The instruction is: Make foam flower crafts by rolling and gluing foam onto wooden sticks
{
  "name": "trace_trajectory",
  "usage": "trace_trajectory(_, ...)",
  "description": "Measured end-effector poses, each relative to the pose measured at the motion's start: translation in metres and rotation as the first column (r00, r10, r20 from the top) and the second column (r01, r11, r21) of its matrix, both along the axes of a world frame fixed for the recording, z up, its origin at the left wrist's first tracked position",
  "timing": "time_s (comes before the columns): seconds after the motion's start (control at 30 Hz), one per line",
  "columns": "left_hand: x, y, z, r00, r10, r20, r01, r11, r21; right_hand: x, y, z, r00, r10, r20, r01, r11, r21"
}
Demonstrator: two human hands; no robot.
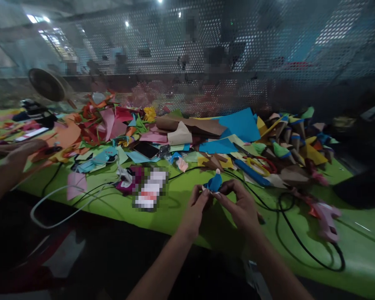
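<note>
Over the green tabletop, both my hands pinch a small blue felt-like piece [215,182] with a pale rounded tip at its top. My left hand [196,206] grips its lower left edge between thumb and fingers. On the other side, my right hand [241,205] has its thumb and fingers closed at the lower right edge. A pale strip shows along the bottom of the piece, close to my thumbs. A lit phone [151,189] lies left of my hands. To the right rests a pink glue gun [326,221] with a black cord.
Coloured sheets and scraps heap along the back, with a blue sheet [240,125] among them. Several brown cone shapes [295,137] are piled at the right. Scissors [265,166] lie before them. A white cable [39,223] loops at left, near another person's hand [25,152].
</note>
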State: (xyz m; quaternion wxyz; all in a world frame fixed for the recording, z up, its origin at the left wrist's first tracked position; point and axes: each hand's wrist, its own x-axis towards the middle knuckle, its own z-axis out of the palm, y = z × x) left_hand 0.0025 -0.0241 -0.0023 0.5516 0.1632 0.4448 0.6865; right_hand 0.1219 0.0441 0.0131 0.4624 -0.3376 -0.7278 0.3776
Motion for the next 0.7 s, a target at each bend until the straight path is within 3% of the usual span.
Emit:
trace_trajectory(0.17, -0.0005, -0.0007, -0.0025, 0.999, -0.001, -0.044, 0.001, 1.0, 0.01, -0.0024, -0.0003, 0.0009, 0.999, -0.039, 0.032, 0.037, 0.997, 0.066)
trace_trajectory(0.33, -0.0004, 0.0004, -0.0036, 1.0, -0.008, 0.012, 0.007, 0.999, 0.04, -0.0011, -0.0017, 0.0018, 0.999, 0.024, 0.037, -0.026, 0.998, 0.051)
trace_trajectory(0.53, 0.0002, -0.0012, -0.0027, 0.993, 0.008, -0.115, -0.003, 0.999, 0.045, -0.0008, -0.0019, 0.001, 0.998, -0.026, 0.065, 0.02, 0.996, 0.089)
trace_trajectory(0.7, -0.0004, -0.0007, -0.0014, 0.996, -0.018, -0.084, 0.027, 0.994, 0.106, -0.0008, -0.0016, -0.0005, 0.999, -0.02, 0.044, 0.017, 0.997, 0.07)
